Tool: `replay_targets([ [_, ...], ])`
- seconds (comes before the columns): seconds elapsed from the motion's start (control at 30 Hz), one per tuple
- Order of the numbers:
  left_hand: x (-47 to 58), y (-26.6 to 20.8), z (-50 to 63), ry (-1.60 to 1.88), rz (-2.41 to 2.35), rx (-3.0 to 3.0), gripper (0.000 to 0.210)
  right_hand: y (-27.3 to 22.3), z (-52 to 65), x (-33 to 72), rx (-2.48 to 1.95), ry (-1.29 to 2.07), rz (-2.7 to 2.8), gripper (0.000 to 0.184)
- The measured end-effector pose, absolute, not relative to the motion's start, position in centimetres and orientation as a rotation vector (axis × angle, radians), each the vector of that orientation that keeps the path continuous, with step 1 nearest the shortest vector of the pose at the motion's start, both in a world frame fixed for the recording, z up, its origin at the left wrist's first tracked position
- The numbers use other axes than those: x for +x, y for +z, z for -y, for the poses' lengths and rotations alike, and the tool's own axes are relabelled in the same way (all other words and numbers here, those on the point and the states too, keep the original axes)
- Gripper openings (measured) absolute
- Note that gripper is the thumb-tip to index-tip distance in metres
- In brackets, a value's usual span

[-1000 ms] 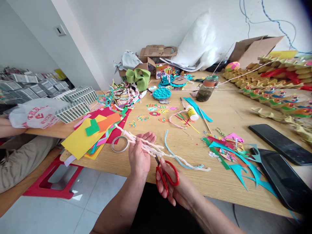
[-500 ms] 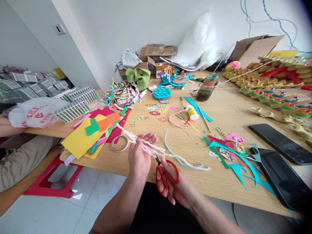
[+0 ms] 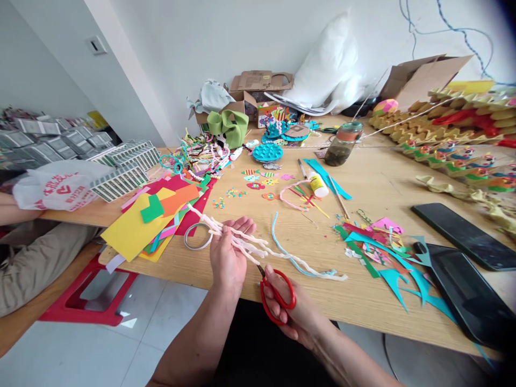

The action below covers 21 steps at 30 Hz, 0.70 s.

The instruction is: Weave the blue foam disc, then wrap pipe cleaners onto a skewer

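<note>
The strands are soft and fuzzy-looking, white with a faint pink tint, slightly wavy and gathered in a loose bunch. They lie across the upturned left hand, clamped between its thumb and fingers above the surface. From that grip, one end reaches out toward ten o'clock; the other ends fan out between three and four o'clock, past the fingertips. The right hand, at four o'clock from the left, has its fingers wrapped around the red handles of the scissors. Their dark tip sits at the lowest strand's end; whether it touches cannot be told. A light-blue strand lies at three o'clock from the left hand, and a tape roll at ten.
</note>
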State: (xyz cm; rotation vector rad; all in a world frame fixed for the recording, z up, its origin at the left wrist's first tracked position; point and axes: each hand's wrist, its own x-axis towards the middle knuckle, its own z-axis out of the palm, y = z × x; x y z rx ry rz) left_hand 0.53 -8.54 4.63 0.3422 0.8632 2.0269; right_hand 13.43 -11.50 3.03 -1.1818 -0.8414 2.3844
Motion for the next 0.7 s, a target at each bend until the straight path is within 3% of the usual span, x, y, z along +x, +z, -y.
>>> replay_targets([
  [0.2, -1.0, 4.3, 8.0, 1.946, -0.833, 0.237, 0.005, 3.0, 11.2, 14.2, -1.150, 2.455, 0.900, 0.053],
  [0.7, -4.3, 4.2, 8.4, 1.766, -0.898, 0.284, 0.011, 4.1, 9.5, 15.5, -1.046, 2.476, 1.122, 0.053],
])
